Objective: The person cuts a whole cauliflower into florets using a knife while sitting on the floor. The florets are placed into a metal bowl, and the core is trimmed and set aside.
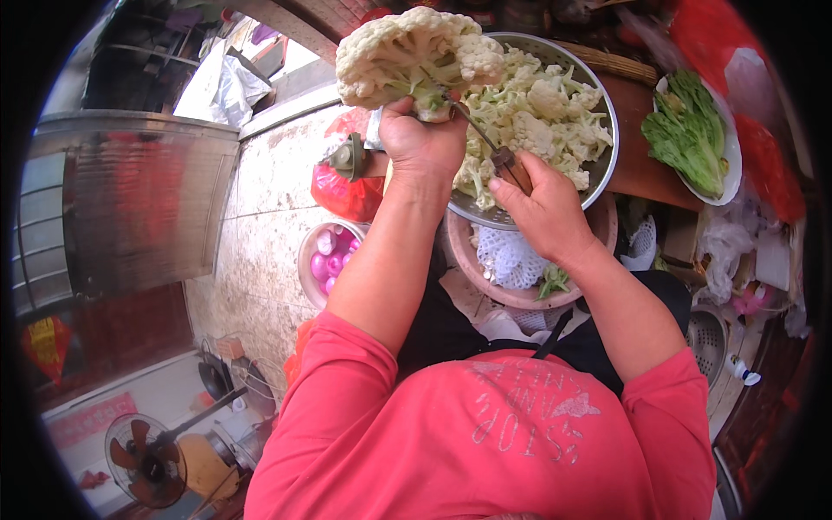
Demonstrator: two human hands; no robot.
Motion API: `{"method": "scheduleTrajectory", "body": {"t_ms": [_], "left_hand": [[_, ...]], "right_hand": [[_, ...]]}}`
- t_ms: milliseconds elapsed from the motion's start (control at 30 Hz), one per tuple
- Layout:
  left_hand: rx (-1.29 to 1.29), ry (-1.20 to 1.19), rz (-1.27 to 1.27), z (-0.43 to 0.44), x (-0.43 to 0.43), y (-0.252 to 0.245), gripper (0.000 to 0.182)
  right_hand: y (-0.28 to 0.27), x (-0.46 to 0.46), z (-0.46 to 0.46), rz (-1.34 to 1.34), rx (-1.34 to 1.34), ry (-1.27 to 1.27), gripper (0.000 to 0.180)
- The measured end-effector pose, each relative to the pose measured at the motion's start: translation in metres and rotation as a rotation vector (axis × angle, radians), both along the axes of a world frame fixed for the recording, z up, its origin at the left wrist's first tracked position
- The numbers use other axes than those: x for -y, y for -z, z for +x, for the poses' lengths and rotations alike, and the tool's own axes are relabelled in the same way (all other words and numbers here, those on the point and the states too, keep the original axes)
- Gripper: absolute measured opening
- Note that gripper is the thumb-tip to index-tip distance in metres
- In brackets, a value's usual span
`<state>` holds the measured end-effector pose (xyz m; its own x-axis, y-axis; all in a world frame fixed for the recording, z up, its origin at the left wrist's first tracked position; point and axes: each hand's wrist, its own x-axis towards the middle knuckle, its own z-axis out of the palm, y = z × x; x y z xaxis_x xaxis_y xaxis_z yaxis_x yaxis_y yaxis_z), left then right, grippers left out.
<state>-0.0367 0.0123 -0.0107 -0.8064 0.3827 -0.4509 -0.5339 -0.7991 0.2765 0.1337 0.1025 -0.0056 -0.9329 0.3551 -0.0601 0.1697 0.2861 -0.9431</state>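
A large cauliflower head (409, 52) is held up by its stem in my left hand (422, 140), at the top of the view. My right hand (549, 205) grips the wooden handle of a knife (510, 166). The thin dark blade reaches up to the left against the stem and the underside of the florets; its tip is hard to make out. Behind and below the knife, a round metal colander (611, 156) holds many cut cauliflower florets (536, 123).
Under the colander is a pink basin (468, 273) with white foam netting (513, 257) and leaf scraps. A white dish (731, 175) of green lettuce (689, 133) stands at right. To the left are a red plastic bag (344, 192) and a tub (305, 273) with purple-pink items.
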Motion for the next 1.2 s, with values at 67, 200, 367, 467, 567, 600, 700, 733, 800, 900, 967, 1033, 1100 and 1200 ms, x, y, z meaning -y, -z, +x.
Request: {"method": "scheduleTrajectory", "body": {"t_ms": [67,200,367,467,567,600,700,733,800,900,967,1033,1100,1200], "left_hand": [[0.025,-0.013,0.018,0.002,0.000,-0.006,0.037],[0.049,-0.025,0.002,0.003,-0.001,-0.013,0.039],[-0.008,0.011,0.070,-0.002,0.002,-0.003,0.041],[0.035,-0.010,0.085,0.000,-0.002,-0.008,0.042],[0.041,-0.030,0.113,-0.001,-0.003,-0.005,0.042],[0.032,-0.032,0.113,0.000,-0.003,-0.005,0.042],[0.014,-0.042,0.111,0.001,-0.002,-0.006,0.042],[0.013,-0.050,0.110,0.001,-0.003,-0.005,0.042],[0.005,-0.057,0.110,0.001,-0.002,-0.004,0.042],[-0.013,-0.060,0.101,0.001,-0.001,-0.003,0.043],[-0.020,-0.074,0.072,-0.001,-0.001,0.000,0.045],[-0.071,-0.098,0.049,0.000,-0.002,0.002,0.047],[-0.109,-0.120,0.000,0.004,-0.005,0.002,0.049],[-0.147,-0.144,-0.086,0.014,-0.009,-0.004,0.049]], "right_hand": [[-0.001,0.005,0.003,-0.141,-0.050,0.025,0.032],[0.006,0.007,0.003,-0.171,-0.079,0.064,0.031],[0.000,0.007,0.002,-0.291,0.044,0.010,0.031],[-0.006,0.008,0.003,-0.361,0.091,-0.007,0.031],[-0.001,0.011,0.004,-0.367,0.040,-0.001,0.030],[-0.002,0.012,0.004,-0.355,0.053,0.001,0.030],[-0.002,0.013,0.004,-0.279,0.035,0.009,0.030],[0.005,0.014,0.004,-0.228,-0.011,0.014,0.031],[0.007,0.015,0.004,-0.198,-0.021,0.015,0.030],[0.000,0.013,0.003,-0.269,0.059,0.000,0.029],[0.001,0.011,0.003,-0.328,0.076,-0.013,0.029],[0.000,0.010,0.003,-0.330,0.065,-0.026,0.030],[-0.002,0.008,0.002,-0.334,0.079,-0.038,0.031],[-0.005,0.008,-0.001,-0.345,0.112,-0.048,0.033]]}}
